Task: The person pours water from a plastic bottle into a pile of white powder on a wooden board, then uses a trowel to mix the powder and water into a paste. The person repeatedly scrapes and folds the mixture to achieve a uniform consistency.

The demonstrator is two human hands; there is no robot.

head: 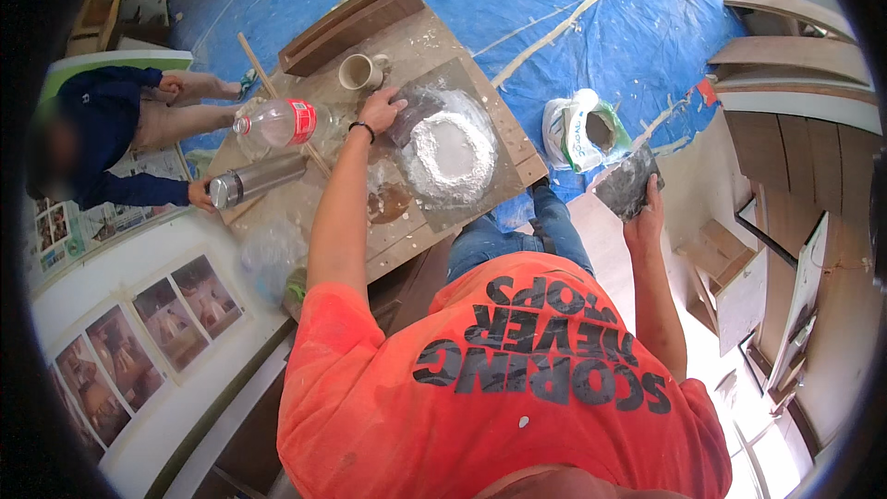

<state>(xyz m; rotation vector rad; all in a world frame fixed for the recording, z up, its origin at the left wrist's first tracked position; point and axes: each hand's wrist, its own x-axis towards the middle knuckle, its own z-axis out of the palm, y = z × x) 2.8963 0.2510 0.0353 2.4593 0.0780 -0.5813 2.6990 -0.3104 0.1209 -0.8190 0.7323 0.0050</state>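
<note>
My left hand (380, 114) grips the edge of a dark flat plate (414, 105) lying against a ring of white powder (424, 163). The ring surrounds a smoother pale grey middle (454, 151), on a grey board (443, 220) atop the wooden table (388, 249). Off the table's right side, my right hand (646, 213) holds a second dark, powder-smeared flat plate (624, 184) in the air. Near my left hand stand a mug (360, 73) and a clear plastic bottle with a red label (277, 123).
At left, a co-worker's hand (202, 195) touches a steel flask (260, 182). A wooden trough (352, 24) lies at the table's far edge, a stick (256, 66) beside it. An open bag (582, 132) stands on the blue floor sheet (624, 48). Wooden panels (783, 152) stand right.
</note>
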